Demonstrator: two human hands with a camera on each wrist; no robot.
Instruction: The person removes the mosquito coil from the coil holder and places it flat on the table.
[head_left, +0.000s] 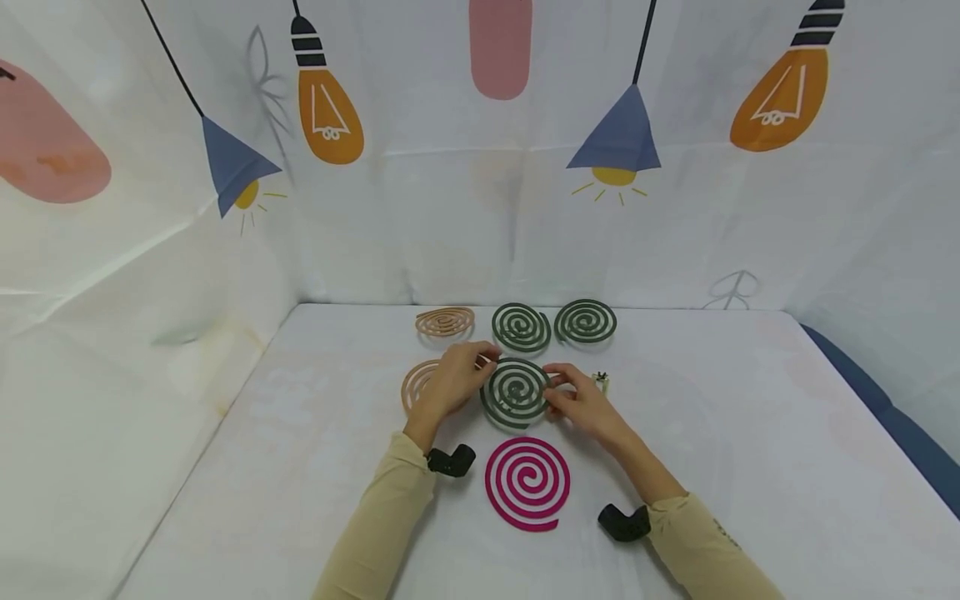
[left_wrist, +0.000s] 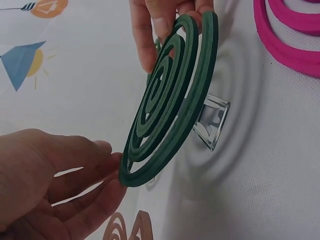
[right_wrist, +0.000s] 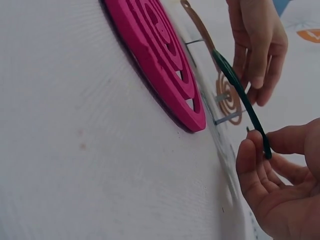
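A green mosquito coil (head_left: 516, 393) is tilted up between both hands, close over the white table. My left hand (head_left: 459, 373) has its fingertips at the coil's far left edge; in the left wrist view its fingers (left_wrist: 92, 182) meet the rim. On the opposite side my right hand (head_left: 581, 404) pinches the edge, thumb and fingers around it in the right wrist view. Under the coil shows a small clear stand (left_wrist: 212, 122). Nearer the body lies a magenta coil (head_left: 527, 483). A tan coil (head_left: 414, 385) is partly hidden behind my left hand.
Along the back edge of the table (head_left: 750, 467) are another tan coil (head_left: 445, 322) and two green coils, one in the middle (head_left: 521, 327) and one on the right (head_left: 586, 321). A small pale piece with dark tips (head_left: 601, 382) stands beyond my right hand. A printed cloth wall (head_left: 450, 217) rises behind.
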